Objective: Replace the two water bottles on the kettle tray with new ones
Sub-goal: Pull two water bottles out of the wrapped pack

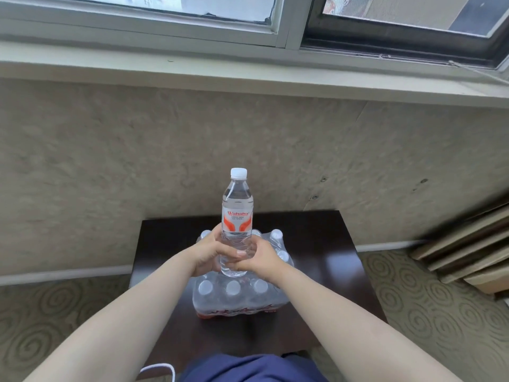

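A clear water bottle (237, 213) with a white cap and a red-and-white label stands upright above a shrink-wrapped pack of bottles (237, 297). My left hand (209, 253) grips its lower part from the left. My right hand (261, 257) wraps the same lower part from the right, fingers overlapping the left hand's. The pack holds several white-capped bottles and rests on a small dark wooden table (325, 260). No kettle tray is in view.
The table stands against a beige textured wall (110, 175) under a window sill (248, 75). Patterned carpet (440, 312) lies on both sides. Stacked wooden slats (468, 252) lean at the right edge. A white cord (159, 368) hangs near my body.
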`<action>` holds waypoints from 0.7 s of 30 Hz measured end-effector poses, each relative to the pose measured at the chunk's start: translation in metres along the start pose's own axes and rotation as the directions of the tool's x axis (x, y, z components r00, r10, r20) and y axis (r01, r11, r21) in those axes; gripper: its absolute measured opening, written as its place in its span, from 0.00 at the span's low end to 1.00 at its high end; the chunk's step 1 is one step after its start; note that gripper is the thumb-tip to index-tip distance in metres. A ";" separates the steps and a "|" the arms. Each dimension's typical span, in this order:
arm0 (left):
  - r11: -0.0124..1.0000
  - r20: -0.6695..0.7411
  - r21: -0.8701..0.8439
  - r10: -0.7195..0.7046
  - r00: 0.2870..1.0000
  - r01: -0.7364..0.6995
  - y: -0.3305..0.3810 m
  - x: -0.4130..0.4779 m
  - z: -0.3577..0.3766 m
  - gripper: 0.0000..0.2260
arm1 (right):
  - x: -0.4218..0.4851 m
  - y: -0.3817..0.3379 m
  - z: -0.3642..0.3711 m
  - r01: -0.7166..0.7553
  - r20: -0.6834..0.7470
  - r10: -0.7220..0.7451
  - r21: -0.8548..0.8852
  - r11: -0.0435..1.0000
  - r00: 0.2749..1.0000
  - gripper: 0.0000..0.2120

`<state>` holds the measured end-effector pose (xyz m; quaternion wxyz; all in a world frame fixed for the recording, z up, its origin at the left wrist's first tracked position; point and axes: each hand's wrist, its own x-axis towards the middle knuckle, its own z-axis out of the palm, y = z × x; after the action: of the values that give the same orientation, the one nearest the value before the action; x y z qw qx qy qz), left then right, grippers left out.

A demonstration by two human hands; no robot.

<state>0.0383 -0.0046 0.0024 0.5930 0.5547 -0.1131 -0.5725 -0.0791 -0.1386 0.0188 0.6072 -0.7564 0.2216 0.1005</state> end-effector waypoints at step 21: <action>0.997 -0.058 -0.070 -0.042 0.997 0.038 -0.025 0.002 0.012 0.31 | 0.016 0.027 -0.012 -0.138 -0.114 0.078 -0.862 0.487 0.990 0.16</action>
<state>0.0160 -0.0053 -0.0144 0.6035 0.5526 -0.0646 -0.5712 -0.0789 -0.1582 -0.0081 0.1303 -0.9461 0.2057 0.2136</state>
